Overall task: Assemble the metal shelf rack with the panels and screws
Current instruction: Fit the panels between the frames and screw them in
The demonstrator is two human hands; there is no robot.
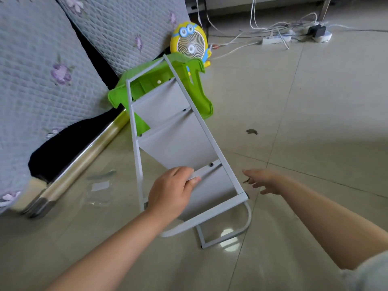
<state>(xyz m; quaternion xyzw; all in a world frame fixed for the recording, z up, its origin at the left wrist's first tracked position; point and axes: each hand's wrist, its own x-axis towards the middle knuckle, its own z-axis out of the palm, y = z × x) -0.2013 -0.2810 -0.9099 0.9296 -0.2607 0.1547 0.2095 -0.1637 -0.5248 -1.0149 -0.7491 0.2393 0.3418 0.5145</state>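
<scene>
Head view, tiled floor (304, 122).

- Metal shelf rack (178, 131): grey, centre of frame, running from lower centre up towards upper centre. Its far end lies over a green plastic stool (197, 87). Its near end, with a curved foot (248, 215), is on the floor at lower centre.
- Panels (168, 120): grey sheets sit between the two side rails. Dark screw heads show, one (211, 164) at the lip of the nearest panel.
- Left hand (170, 192): lower centre, fingers curled over the front lip of the nearest panel, thumb below; firm hold on the rack.
- Right hand (262, 179): right of centre, just beside the rack's right rail, fingers reaching towards it. A small dark item (246, 181) shows at the fingertips; cannot tell whether it is pinched.
- Surroundings: sofa with grey quilted floral cover (52, 59), upper left. Yellow cartoon fan (190, 42) behind the stool. Power strips and white cables (277, 39), upper right. Clear plastic wrappers (100, 185) on the floor left of the rack.
</scene>
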